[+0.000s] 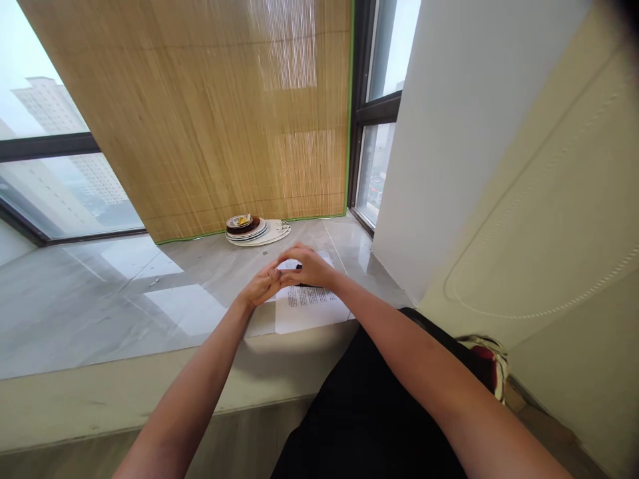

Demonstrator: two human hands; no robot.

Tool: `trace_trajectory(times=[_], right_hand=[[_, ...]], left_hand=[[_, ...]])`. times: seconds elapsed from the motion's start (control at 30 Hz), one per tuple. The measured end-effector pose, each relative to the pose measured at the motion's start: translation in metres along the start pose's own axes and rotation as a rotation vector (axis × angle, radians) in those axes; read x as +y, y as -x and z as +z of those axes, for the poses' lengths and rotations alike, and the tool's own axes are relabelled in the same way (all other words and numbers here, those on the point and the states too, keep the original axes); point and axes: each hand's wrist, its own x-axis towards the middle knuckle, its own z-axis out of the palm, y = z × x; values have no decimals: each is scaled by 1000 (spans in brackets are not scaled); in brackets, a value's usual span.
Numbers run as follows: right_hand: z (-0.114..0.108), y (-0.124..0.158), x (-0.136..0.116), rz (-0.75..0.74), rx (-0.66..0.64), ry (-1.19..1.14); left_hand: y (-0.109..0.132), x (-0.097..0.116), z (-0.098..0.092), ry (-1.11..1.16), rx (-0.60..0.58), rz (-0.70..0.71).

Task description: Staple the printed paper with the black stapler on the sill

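A printed sheet of paper point(309, 307) lies on the marble window ledge point(124, 306) in front of me. Both hands meet just above its far end. My left hand point(260, 286) has its fingers pressed together, fingertips touching my right hand. My right hand point(307, 265) is curled over a small dark object point(299, 267), only a sliver of which shows between the fingers. I cannot make out what that object is. My forearms reach in from the bottom of the view.
A stack of plates point(248, 228) on a white tray point(272, 235) sits at the back of the ledge below a bamboo blind point(210, 113). A white wall point(449, 133) and a beige padded panel point(549, 219) close off the right side. Black fabric point(369, 412) covers my lap.
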Motion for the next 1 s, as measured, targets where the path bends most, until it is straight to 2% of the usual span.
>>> trace_trajectory(times=[0.1, 0.37, 0.43, 0.5, 0.57, 0.63, 0.7, 0.73, 0.8, 0.87, 1.0], right_hand=[[13, -3, -6, -30, -90, 78], [15, -1, -11, -93, -101, 131], [15, -2, -10, -102, -79, 125], [11, -2, -4, -68, 15, 91], [-1, -1, 11, 50, 174, 77], [-19, 4, 33, 247, 324, 134], [-36, 12, 57, 459, 377, 248], [-42, 17, 69, 553, 364, 303], [-51, 25, 88, 726, 280, 408], [-53, 32, 102, 862, 157, 493], [-48, 39, 120, 1007, -11, 562]], left_hand=[[0, -1, 2, -24, -23, 11], [1, -1, 5, -34, -42, 22], [2, 0, 6, -43, -41, 21], [1, 1, 3, -58, 1, 61], [-3, 3, -10, -73, 159, 182], [-10, 6, -30, -115, 443, 338], [-18, 8, -55, -268, 719, 373], [-22, 9, -66, -433, 789, 327], [-28, 9, -85, -867, 838, 243], [-33, 7, -97, -1186, 805, 176], [-42, -1, -107, -1476, 690, -78]])
